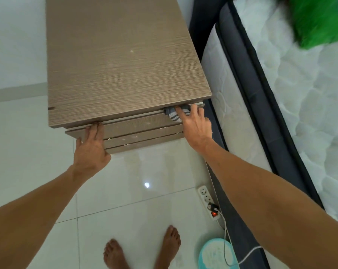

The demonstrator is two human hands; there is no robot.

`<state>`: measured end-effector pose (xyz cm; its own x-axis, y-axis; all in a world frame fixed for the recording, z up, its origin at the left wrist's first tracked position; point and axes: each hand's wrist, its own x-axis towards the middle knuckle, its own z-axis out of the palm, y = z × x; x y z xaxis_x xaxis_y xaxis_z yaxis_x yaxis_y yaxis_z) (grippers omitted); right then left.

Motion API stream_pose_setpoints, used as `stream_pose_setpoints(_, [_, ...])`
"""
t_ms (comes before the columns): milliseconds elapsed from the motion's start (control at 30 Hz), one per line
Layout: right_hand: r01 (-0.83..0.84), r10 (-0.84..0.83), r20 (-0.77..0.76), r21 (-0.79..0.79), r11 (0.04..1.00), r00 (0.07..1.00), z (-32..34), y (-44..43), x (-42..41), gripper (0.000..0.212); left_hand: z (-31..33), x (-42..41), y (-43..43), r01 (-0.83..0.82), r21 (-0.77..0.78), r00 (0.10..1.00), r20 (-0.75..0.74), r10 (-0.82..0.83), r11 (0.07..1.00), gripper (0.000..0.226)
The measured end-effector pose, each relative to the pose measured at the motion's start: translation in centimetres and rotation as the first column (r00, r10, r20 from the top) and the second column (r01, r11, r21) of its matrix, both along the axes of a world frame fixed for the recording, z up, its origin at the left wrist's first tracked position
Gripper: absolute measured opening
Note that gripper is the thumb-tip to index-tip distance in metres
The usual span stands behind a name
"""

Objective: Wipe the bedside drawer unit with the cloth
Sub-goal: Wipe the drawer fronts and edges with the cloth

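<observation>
The bedside drawer unit (117, 61) is brown wood grain, seen from above, its drawer fronts stepping out below the top's front edge. My right hand (195, 127) presses a grey cloth with white stripes (173, 114) against the right end of the top drawer's front, under the top's edge. Part of the cloth is hidden under my fingers. My left hand (90, 150) rests flat against the left end of the drawer fronts, fingertips touching the top's front edge, holding nothing.
A bed with a white quilted mattress (280, 105) and dark frame stands right beside the unit. A green blanket (319, 20) lies on it. On the glossy tiled floor lie a white power strip (206, 199) with a cable, a round teal object (214, 255), and my bare feet (141, 249).
</observation>
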<state>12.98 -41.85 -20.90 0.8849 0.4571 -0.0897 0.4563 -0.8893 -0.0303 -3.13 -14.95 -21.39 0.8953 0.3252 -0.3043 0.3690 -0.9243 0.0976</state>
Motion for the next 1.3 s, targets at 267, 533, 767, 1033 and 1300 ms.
stream_pose_setpoints(267, [0.141,-0.141,0.032,0.018,0.990,0.989,-1.9,-4.0,2.4,0.074,-0.3,-0.1,0.0,0.017,0.029,1.000,-0.004,-0.017,0.999,0.096])
stream_pose_setpoints(533, [0.675,-0.625,-0.254,0.262,0.690,0.738,-2.3,-6.2,1.3,0.052,-0.6,-0.2,0.2,0.017,0.036,0.999,0.043,-0.018,0.999,0.095])
stream_pose_setpoints(767, [0.790,-0.495,-0.729,0.599,-0.127,0.473,-4.7,-1.1,3.0,0.062,-1.5,-1.4,1.2,-0.456,-0.321,0.669,0.491,0.558,0.830,0.045])
stream_pose_setpoints(1033, [0.813,-0.041,-0.956,0.269,-0.517,0.290,-11.7,8.4,4.9,0.090,-2.5,-0.8,7.0,-0.531,-0.773,0.375,0.151,0.915,0.346,0.035])
stream_pose_setpoints(1300, [0.844,0.226,-0.940,0.102,-0.526,0.254,-5.6,24.1,-8.1,0.048,-2.7,-1.9,10.4,-0.484,-0.737,0.602,0.112,0.791,0.472,0.026])
